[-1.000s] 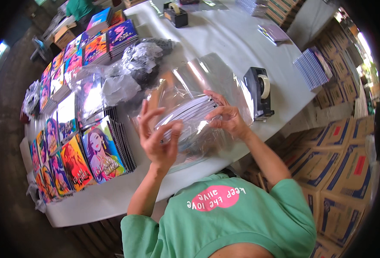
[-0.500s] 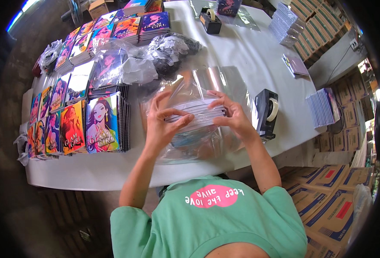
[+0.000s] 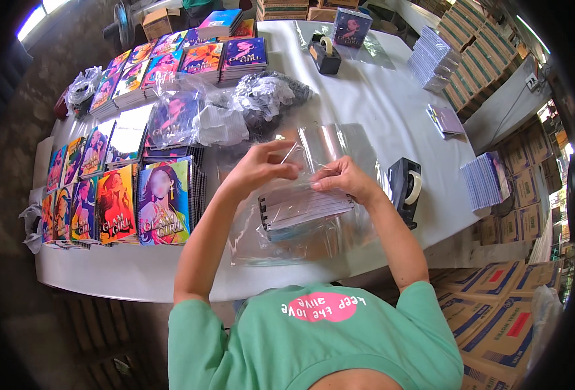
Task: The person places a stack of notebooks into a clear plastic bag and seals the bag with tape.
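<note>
**White table (image 3: 121, 276) in a carton-lined room: both hands at the film around a notebook stack**

Cartons (image 3: 508, 325) piled on the right, below table height; more beyond the far edge.

Stack (image 3: 310, 207): near the middle of the near edge, inside clear film (image 3: 261, 252). Pale page edges visible through it, black binding at its left end. Film wrinkled, spread out past the stack on all sides.

Left hand (image 3: 259, 170): over the far-left part of the stack. Fingers bent, thumb side toward the right hand, small gap. Touching or just above film; can't tell if it has any pinched.

Right hand (image 3: 352, 184): at the stack's far-right side. Thumb and index together, pinching film above the stack. Fingertips of the two hands close, not touching.

Black dispenser (image 3: 401, 188) with a tape roll: just right of the right hand, near the right end of the near edge. Second dispenser (image 3: 325, 57): toward the far edge, dark boxed pack (image 3: 351, 29) standing just beside it.

Left half of table: rows of bright-covered notebooks (image 3: 164, 201), out to the left edge. Crumpled plastic (image 3: 264, 97) between those and the film.

Right edge: blue-edged pile (image 3: 481, 183), lilac pad (image 3: 446, 120) farther up, taller pile (image 3: 433, 60) by the far-right corner.
</note>
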The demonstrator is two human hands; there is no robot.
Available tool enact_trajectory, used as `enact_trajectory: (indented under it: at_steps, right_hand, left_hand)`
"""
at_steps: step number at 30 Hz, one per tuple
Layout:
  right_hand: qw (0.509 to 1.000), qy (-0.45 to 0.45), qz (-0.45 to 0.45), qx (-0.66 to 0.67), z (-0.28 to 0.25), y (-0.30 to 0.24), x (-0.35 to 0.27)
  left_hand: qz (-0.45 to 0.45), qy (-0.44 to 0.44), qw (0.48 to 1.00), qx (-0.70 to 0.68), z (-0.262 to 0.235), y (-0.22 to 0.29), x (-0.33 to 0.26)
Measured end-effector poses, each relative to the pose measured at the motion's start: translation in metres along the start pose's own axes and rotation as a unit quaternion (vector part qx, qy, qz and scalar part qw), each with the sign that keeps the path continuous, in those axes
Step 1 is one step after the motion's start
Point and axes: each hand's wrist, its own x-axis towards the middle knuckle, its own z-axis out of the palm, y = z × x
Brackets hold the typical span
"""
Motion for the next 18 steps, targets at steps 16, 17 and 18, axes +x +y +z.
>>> enact_trajectory:
  at_steps: [16, 17, 18]
  right_hand:
    - [0.944, 0.027, -0.113, -0.310, -0.005, -0.015, -0.009]
    - [0.949, 0.011, -0.120, -0.290, -0.005, -0.018, -0.010]
    - [0.955, -0.003, -0.127, -0.269, -0.004, -0.021, -0.012]
  left_hand:
    - [-0.041, 0.102, 0.965, 0.237, 0.027, -0.003, -0.027]
    - [-0.044, 0.123, 0.958, 0.256, 0.030, 0.002, -0.029]
    - [-0.047, 0.143, 0.950, 0.274, 0.033, 0.004, -0.031]
